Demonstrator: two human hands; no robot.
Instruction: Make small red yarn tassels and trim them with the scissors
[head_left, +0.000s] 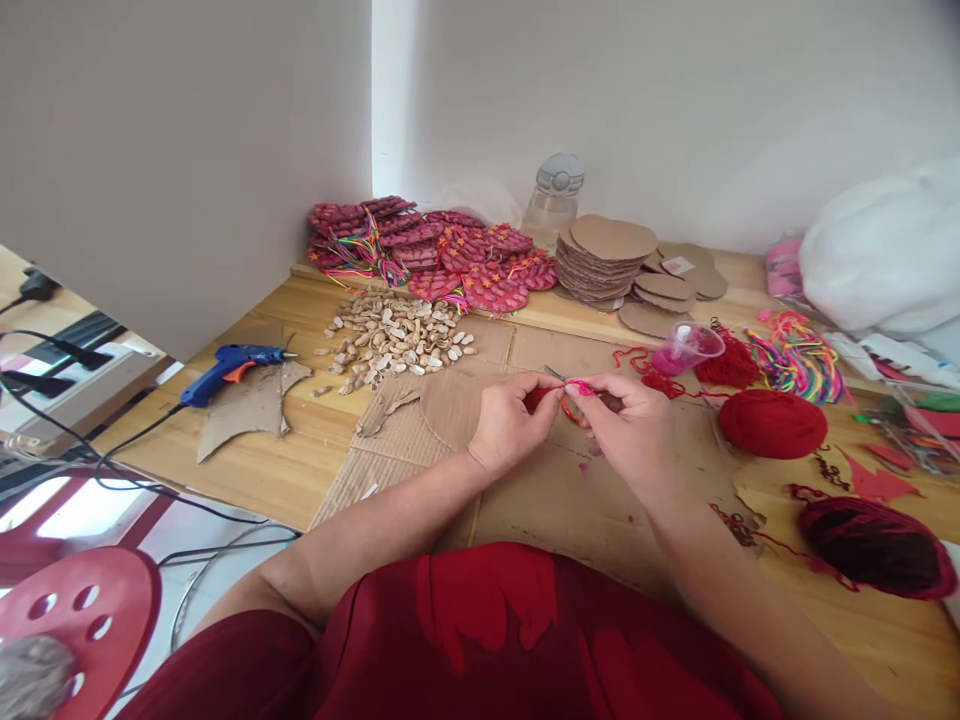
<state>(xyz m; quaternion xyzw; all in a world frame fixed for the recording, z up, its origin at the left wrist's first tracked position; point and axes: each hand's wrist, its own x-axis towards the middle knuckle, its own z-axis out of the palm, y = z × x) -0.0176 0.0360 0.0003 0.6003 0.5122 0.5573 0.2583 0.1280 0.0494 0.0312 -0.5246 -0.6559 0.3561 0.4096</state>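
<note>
My left hand [514, 422] and my right hand [636, 425] meet over the cardboard sheet [555, 510], fingertips nearly touching. Between them, both pinch a small bright pink piece [578, 387]; whether it is yarn or something else I cannot make out. A thin dark metal tip [553, 372] pokes out behind the fingers, and an orange-red curved part [575, 413] shows below, partly hidden by my right hand. Left of my left hand lies a round cardboard disc [448, 408]. A clear cup with pink liquid [686, 347] stands beyond my right hand.
Peanut shells [405, 338] lie left of centre, near a blue glue gun [232, 372] with its cord. Behind are decorated red pieces [480, 260], stacked cardboard discs [606, 260] and a bottle [553, 200]. To the right sit red yarn [774, 422], dark yarn [874, 548] and multicoloured cords [799, 360].
</note>
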